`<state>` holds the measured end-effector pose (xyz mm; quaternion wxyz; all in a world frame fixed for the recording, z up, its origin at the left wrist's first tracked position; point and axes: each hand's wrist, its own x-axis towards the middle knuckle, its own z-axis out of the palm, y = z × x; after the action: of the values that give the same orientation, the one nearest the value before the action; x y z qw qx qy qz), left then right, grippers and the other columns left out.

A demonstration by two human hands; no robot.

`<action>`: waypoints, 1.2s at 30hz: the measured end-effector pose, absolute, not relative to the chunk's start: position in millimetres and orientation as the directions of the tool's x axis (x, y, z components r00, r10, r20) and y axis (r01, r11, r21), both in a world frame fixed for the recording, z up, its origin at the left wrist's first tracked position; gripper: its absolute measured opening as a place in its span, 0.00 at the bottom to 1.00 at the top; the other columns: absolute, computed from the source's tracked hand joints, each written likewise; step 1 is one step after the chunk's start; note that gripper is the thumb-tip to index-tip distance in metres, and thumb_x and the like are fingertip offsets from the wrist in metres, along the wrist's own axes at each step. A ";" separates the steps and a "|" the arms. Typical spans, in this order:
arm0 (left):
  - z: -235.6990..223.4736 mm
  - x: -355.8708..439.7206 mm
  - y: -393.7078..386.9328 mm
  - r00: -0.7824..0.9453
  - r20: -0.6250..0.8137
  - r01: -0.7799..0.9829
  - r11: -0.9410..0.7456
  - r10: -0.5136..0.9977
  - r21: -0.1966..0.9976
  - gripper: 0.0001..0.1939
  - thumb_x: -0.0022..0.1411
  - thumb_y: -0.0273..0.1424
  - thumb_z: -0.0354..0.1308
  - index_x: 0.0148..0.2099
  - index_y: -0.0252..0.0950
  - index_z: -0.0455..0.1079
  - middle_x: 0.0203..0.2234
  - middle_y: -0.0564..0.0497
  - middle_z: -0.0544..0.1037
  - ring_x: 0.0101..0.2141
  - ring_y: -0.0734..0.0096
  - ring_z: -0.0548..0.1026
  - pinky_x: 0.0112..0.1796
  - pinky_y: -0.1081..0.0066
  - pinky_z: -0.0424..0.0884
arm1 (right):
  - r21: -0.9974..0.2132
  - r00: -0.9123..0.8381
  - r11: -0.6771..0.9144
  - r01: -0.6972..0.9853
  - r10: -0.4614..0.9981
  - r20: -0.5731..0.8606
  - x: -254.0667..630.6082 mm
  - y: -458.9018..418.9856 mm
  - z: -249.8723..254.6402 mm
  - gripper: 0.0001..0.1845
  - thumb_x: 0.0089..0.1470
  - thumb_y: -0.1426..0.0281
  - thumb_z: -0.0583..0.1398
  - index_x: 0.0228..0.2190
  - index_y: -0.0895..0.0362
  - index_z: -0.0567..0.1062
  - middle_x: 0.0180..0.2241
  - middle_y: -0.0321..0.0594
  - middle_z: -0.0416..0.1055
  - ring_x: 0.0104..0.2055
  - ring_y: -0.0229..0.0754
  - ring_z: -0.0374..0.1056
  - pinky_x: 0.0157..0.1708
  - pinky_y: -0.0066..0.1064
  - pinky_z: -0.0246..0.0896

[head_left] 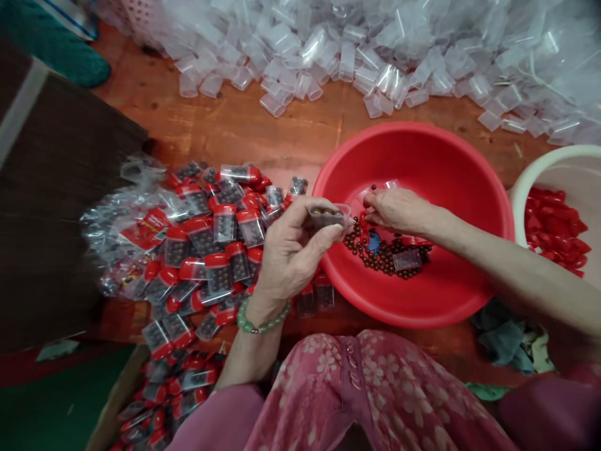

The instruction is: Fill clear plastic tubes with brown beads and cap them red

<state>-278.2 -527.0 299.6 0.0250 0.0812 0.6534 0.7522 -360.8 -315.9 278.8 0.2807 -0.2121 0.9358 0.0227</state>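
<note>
Right now, left hand (288, 250): pinching a clear box (327, 217), thumb on near wall, fingers curled behind. Green bracelet (256, 328) on the wrist.
Right hand (401, 210): reaching into the red basin (422, 304), fingers bent together by a red piece (364, 224). Can't tell if they grip it; tips partly hidden and blurred.
Grip: light squeeze looks best, walls seem thin; hard pressure could bow them.
Box mouth: best kept tipped up, over or near the rim, so any spill lands in the basin. Brown balls show inside, fill depth unclear.
Right fingertips: short reach, small pickups; round balls could roll off easily.
Held box: in left fingers, at the basin's left rim, just left of right fingertips.
Loose brown balls (387, 262): basin floor, below right hand in view. Blue piece (373, 242) among them, another small clear box (407, 260) on top.
Red-capped boxes (224, 223): heaped left of left hand, balls inside.
White tub (519, 194): right of basin, red caps (554, 225) in it.
Empty clear cases (282, 41): big pile beyond the basin, on the floor (211, 128).
</note>
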 end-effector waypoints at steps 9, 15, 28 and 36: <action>286.1 -273.7 -521.8 -0.983 0.008 -0.017 -0.133 0.182 0.991 0.14 0.68 0.40 0.65 0.48 0.36 0.72 0.42 0.47 0.84 0.42 0.68 0.85 0.42 0.71 0.82 | -0.049 -0.772 0.920 -0.389 -0.355 -0.528 -349.0 -338.7 251.0 0.18 0.64 0.73 0.54 0.51 0.64 0.77 0.45 0.60 0.78 0.45 0.54 0.75 0.41 0.39 0.66; 284.5 -277.3 -520.5 -0.978 -0.007 -0.039 -0.147 0.211 0.988 0.17 0.67 0.43 0.64 0.49 0.36 0.71 0.42 0.47 0.84 0.42 0.69 0.84 0.45 0.70 0.81 | -0.106 -0.756 0.903 -0.416 -0.408 -0.512 -342.4 -340.0 250.2 0.19 0.63 0.73 0.55 0.52 0.62 0.77 0.50 0.61 0.74 0.43 0.53 0.74 0.40 0.39 0.64; 293.2 -260.3 -513.8 -0.910 -0.181 -0.316 -0.343 0.373 0.884 0.16 0.63 0.40 0.68 0.47 0.34 0.73 0.40 0.46 0.83 0.40 0.67 0.83 0.45 0.67 0.81 | -0.936 -0.983 0.327 -0.132 -0.161 0.083 -343.6 -307.7 292.2 0.12 0.65 0.60 0.57 0.46 0.52 0.64 0.44 0.45 0.79 0.38 0.40 0.75 0.39 0.34 0.71; 282.0 -260.4 -496.1 -0.953 -0.134 -0.240 -0.406 0.273 0.882 0.18 0.61 0.42 0.70 0.45 0.36 0.75 0.37 0.51 0.80 0.39 0.72 0.79 0.50 0.67 0.77 | -0.967 -0.976 0.131 -0.218 -0.048 0.214 -297.9 -305.1 303.0 0.13 0.63 0.58 0.63 0.44 0.49 0.68 0.43 0.42 0.81 0.45 0.44 0.78 0.47 0.39 0.74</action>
<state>-260.4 -496.1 282.0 0.1531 0.0155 0.5231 0.8383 -297.9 -305.1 303.0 -0.0653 -0.0888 0.7492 -0.6532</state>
